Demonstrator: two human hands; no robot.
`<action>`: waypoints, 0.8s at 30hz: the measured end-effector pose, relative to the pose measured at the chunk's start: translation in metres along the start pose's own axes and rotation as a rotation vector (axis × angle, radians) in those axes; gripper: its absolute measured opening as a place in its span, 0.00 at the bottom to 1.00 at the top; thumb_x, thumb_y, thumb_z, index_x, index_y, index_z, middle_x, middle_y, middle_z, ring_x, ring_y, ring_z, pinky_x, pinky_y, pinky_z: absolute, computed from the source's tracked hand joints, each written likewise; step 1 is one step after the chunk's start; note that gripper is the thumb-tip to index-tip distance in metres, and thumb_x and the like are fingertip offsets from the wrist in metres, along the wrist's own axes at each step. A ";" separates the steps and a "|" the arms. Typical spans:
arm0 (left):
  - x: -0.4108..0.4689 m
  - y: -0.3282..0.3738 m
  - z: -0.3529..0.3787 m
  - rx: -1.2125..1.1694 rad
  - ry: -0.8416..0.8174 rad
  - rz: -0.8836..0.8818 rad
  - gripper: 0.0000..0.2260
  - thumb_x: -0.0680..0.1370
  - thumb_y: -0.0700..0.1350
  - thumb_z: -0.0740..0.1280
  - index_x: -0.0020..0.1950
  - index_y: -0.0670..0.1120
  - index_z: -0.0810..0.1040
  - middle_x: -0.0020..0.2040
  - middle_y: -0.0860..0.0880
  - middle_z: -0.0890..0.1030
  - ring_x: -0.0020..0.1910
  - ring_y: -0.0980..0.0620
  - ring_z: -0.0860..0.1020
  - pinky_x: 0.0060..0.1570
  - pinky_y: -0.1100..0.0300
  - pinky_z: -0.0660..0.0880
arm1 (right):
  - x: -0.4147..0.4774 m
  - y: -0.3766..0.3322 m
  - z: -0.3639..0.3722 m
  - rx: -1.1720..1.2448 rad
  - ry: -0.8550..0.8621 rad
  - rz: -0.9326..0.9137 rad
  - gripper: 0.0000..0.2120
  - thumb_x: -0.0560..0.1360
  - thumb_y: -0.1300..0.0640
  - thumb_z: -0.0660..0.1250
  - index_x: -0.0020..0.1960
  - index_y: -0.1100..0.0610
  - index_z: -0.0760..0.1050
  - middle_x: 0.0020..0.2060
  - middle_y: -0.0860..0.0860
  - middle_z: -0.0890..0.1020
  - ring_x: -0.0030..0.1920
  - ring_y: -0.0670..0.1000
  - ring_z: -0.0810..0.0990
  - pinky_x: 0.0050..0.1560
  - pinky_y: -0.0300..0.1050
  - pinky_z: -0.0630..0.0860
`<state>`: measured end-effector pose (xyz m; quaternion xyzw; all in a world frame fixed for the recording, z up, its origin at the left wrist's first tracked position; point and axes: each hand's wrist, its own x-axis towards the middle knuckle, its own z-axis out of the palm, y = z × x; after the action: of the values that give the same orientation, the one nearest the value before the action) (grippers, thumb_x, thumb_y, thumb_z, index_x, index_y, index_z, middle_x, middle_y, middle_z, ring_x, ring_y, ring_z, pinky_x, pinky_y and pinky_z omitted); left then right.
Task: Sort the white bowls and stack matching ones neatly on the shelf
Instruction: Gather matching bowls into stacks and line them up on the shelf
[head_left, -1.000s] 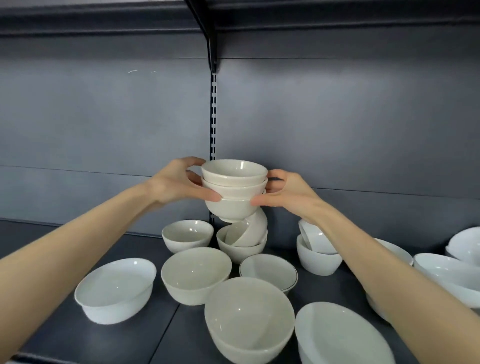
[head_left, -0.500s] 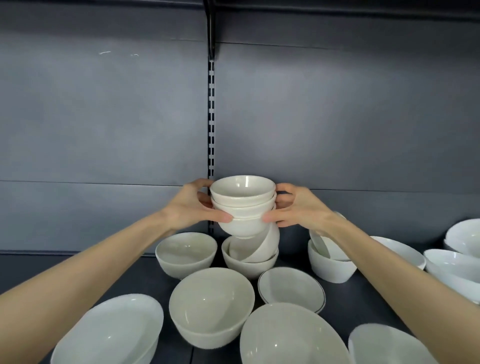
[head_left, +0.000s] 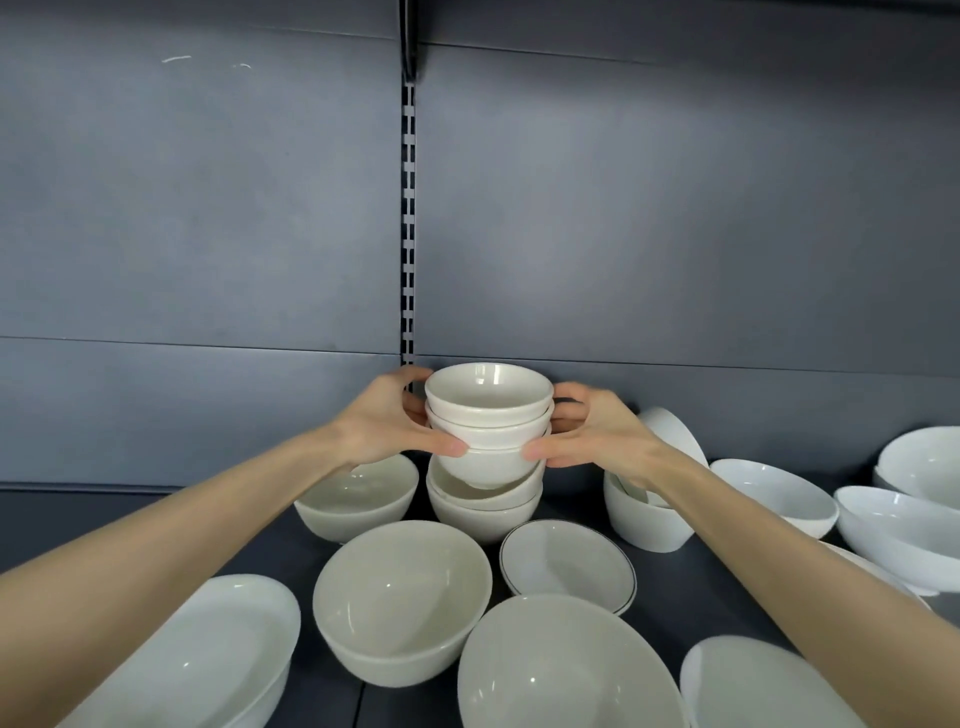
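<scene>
- At centre of shelf (head_left: 675, 597): stack of three small cream bowls (head_left: 488, 415), nested upright, just above nested bowl pair (head_left: 485, 512); contact unclear.
- Left hand (head_left: 387, 426) at stack's 9 o'clock, right hand (head_left: 597, 434) at 3 o'clock; fingers and thumbs curled, clamped on stack.
- Dark-rimmed dish (head_left: 566, 564) at 5 o'clock, on shelf.

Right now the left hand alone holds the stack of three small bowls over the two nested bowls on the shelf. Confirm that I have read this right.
Wrong in one respect: the head view shows both hands holding it. The left hand holds one side of the stack of three small bowls and the right hand the other, over the two nested bowls on the shelf.
</scene>
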<state>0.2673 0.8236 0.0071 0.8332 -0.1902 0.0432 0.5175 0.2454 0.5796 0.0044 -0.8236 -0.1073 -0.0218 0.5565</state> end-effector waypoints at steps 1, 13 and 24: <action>0.000 -0.001 0.001 0.000 -0.004 0.001 0.33 0.61 0.35 0.81 0.59 0.50 0.70 0.42 0.50 0.82 0.35 0.61 0.81 0.42 0.65 0.79 | 0.000 0.002 0.000 -0.001 -0.004 0.002 0.31 0.65 0.67 0.78 0.64 0.56 0.72 0.55 0.55 0.83 0.53 0.54 0.83 0.51 0.50 0.82; -0.002 -0.013 0.008 0.032 -0.052 -0.011 0.34 0.57 0.38 0.82 0.59 0.48 0.72 0.42 0.50 0.83 0.40 0.54 0.82 0.51 0.56 0.80 | 0.003 0.024 0.001 -0.044 -0.048 -0.019 0.32 0.64 0.68 0.79 0.65 0.60 0.71 0.52 0.56 0.84 0.49 0.52 0.84 0.53 0.41 0.80; -0.007 -0.016 0.014 0.076 -0.144 -0.028 0.51 0.51 0.46 0.81 0.70 0.53 0.60 0.56 0.52 0.76 0.57 0.53 0.77 0.56 0.58 0.77 | 0.002 0.027 0.002 -0.086 -0.092 -0.005 0.34 0.64 0.67 0.79 0.66 0.59 0.68 0.57 0.54 0.82 0.49 0.50 0.83 0.51 0.39 0.80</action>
<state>0.2646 0.8199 -0.0152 0.8559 -0.2134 -0.0171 0.4708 0.2524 0.5725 -0.0206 -0.8466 -0.1338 0.0099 0.5151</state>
